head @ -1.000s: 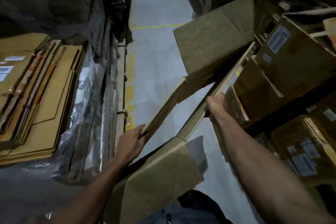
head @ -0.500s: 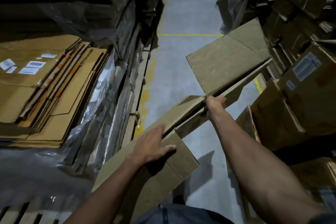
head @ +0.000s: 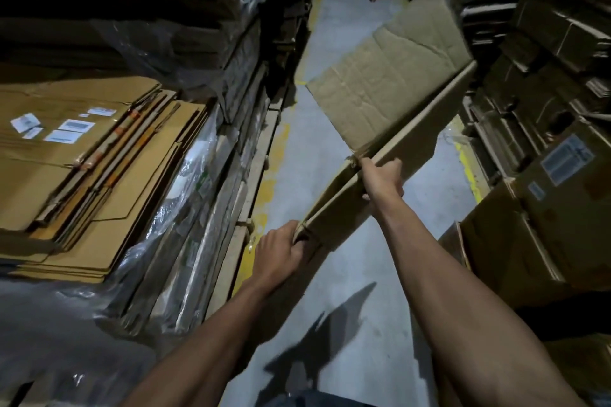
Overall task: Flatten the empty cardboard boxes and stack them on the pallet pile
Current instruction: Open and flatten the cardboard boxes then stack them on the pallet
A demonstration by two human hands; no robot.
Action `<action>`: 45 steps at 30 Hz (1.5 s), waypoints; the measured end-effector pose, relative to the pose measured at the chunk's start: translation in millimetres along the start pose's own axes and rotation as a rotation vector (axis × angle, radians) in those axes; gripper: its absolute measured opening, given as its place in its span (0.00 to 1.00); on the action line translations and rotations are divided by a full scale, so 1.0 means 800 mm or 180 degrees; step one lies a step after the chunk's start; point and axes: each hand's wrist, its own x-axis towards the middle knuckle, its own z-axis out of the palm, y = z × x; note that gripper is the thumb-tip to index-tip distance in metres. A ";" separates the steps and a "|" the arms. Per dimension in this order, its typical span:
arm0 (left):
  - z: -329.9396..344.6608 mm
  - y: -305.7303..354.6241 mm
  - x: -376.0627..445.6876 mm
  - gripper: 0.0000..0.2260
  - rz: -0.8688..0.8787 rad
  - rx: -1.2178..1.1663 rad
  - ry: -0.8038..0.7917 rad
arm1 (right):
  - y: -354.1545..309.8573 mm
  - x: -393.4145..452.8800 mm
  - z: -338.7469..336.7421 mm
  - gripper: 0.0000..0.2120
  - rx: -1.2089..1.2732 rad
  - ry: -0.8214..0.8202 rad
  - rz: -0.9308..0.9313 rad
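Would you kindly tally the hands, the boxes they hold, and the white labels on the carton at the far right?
Hands: 2, left hand and right hand
Held boxes: 1, the collapsed box
Labels on the carton: 2, large label and small label
Total: 5

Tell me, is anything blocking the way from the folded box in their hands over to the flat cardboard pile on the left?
Nothing visible does. Both the left hand and right hand grip the flattened box over the aisle floor; the pile lies open-topped to the left, with only air between.
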 end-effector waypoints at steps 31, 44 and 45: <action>-0.025 -0.023 0.188 0.22 -0.2042 -0.3596 -0.0114 | 0.236 -0.149 -0.037 0.14 0.3887 0.0454 0.2268; -0.024 -0.034 0.138 0.06 -0.2684 -0.3643 -0.1074 | 0.206 -0.157 -0.034 0.05 0.3788 0.0786 0.1986; -0.022 -0.034 0.128 0.06 -0.2698 -0.3630 -0.1106 | 0.204 -0.156 -0.033 0.03 0.3787 0.0808 0.2018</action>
